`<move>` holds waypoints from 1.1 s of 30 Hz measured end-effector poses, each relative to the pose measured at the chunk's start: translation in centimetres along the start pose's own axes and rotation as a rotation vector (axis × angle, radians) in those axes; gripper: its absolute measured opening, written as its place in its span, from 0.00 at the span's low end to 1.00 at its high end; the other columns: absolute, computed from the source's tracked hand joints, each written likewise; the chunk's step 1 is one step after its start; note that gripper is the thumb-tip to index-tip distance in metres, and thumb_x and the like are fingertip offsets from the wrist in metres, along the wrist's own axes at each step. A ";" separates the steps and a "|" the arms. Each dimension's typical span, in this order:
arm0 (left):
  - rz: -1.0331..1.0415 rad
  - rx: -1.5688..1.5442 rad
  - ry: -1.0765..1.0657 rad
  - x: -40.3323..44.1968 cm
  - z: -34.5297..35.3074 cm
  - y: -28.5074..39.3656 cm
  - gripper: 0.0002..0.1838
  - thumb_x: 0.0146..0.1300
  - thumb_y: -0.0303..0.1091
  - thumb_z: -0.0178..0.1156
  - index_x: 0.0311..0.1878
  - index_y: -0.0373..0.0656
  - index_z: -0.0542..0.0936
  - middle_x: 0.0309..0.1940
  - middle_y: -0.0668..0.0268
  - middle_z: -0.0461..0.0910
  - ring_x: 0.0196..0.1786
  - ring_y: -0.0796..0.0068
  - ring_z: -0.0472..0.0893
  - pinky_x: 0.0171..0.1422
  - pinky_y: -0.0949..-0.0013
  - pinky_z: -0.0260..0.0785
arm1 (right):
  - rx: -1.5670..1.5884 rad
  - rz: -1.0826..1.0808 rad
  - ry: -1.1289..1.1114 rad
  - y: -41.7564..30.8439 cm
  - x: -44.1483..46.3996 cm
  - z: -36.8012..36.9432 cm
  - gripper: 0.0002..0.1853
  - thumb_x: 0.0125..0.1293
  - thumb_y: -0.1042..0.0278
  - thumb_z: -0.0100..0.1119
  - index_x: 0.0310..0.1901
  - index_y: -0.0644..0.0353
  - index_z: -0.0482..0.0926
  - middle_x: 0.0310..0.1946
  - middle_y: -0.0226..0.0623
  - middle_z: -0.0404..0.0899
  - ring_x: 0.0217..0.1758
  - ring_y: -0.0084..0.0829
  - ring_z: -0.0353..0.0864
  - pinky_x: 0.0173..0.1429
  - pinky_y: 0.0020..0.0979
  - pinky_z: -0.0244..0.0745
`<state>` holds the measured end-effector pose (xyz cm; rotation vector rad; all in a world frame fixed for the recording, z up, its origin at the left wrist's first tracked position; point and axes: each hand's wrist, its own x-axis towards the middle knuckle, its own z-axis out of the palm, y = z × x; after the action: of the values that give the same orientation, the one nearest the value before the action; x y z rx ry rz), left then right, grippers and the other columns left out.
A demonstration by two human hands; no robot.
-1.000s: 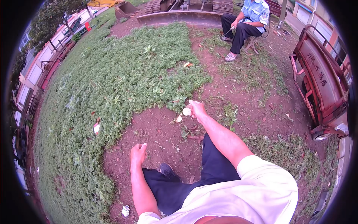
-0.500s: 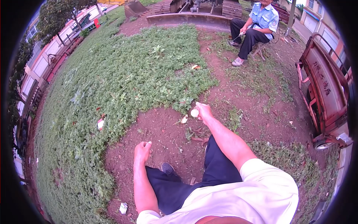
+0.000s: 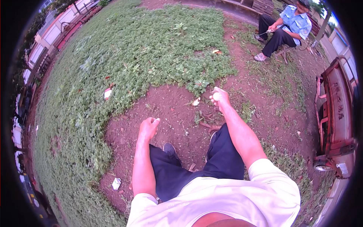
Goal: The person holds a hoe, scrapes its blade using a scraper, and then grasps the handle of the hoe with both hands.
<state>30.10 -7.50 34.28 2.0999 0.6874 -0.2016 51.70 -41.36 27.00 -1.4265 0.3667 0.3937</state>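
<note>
My right hand (image 3: 222, 100) is closed around a small pale round object (image 3: 216, 96), held in front of me above the bare soil at the edge of the green plants. Whether it is a ball or a disc, I cannot tell. My left hand (image 3: 149, 128) is curled closed over the soil, with the thumb against the fingers; anything inside is hidden. Just left of my right hand, a whitish scrap (image 3: 196, 101) lies on the ground near a leafy weed (image 3: 199, 86).
Low green plants (image 3: 151, 49) cover the ground ahead and left. A crumpled white packet (image 3: 116, 184) lies on the soil to my left. Ahead right, a person in a light blue shirt (image 3: 295, 22) sits on a low stool. A rusty red cart (image 3: 337, 109) stands at the right.
The view has tilted down and turned left. My right hand still holds the pale round object, now more covered by the fingers. My left hand stays closed.
</note>
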 end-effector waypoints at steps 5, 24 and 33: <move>0.014 0.052 -0.024 1.5 -0.2 -2.5 0.21 0.70 0.51 0.63 0.45 0.38 0.85 0.25 0.66 0.82 0.27 0.75 0.82 0.33 0.65 0.74 | -0.066 -0.053 -0.026 1.1 0.8 0.0 0.18 0.79 0.48 0.53 0.57 0.51 0.80 0.28 0.29 0.85 0.23 0.20 0.78 0.25 0.23 0.67; 0.066 0.164 0.080 0.1 -1.4 -3.5 0.26 0.70 0.57 0.60 0.40 0.38 0.86 0.38 0.47 0.86 0.47 0.46 0.86 0.54 0.46 0.75 | -0.118 0.017 -0.098 1.7 2.4 -0.5 0.20 0.78 0.43 0.54 0.54 0.50 0.82 0.34 0.31 0.87 0.27 0.18 0.81 0.26 0.19 0.71; 0.077 0.130 0.081 -0.3 -1.6 -4.0 0.26 0.69 0.56 0.60 0.40 0.38 0.86 0.37 0.49 0.86 0.46 0.47 0.86 0.53 0.49 0.75 | -0.135 -0.054 -0.080 1.6 0.8 0.4 0.22 0.79 0.44 0.52 0.60 0.49 0.81 0.33 0.29 0.87 0.26 0.18 0.80 0.25 0.19 0.70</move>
<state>27.47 -4.50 32.53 2.2647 0.6557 -0.1215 51.69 -40.80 25.27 -1.5439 0.2401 0.4365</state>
